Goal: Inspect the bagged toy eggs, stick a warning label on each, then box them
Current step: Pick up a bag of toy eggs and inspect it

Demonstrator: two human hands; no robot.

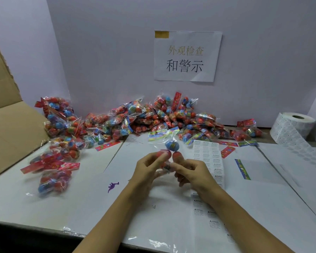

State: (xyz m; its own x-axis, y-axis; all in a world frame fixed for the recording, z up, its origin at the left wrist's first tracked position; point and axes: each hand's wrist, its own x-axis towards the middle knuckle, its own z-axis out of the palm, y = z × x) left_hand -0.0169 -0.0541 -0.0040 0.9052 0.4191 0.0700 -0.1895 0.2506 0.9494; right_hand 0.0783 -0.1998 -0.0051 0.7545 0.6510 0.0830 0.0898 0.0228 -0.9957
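Above the white desk [91, 201], near its front edge, left hand [148, 168] and right hand [193, 173] each close their grip on one bag of toy eggs [169, 152].

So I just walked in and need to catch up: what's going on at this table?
A person holds one clear bag of toy eggs above the table in both hands, left hand and right hand, apparently checking it. A strip of warning labels lies just beyond the right hand. A big pile of bagged eggs sits along the wall, the cardboard box stands open at left, and a label roll at right.
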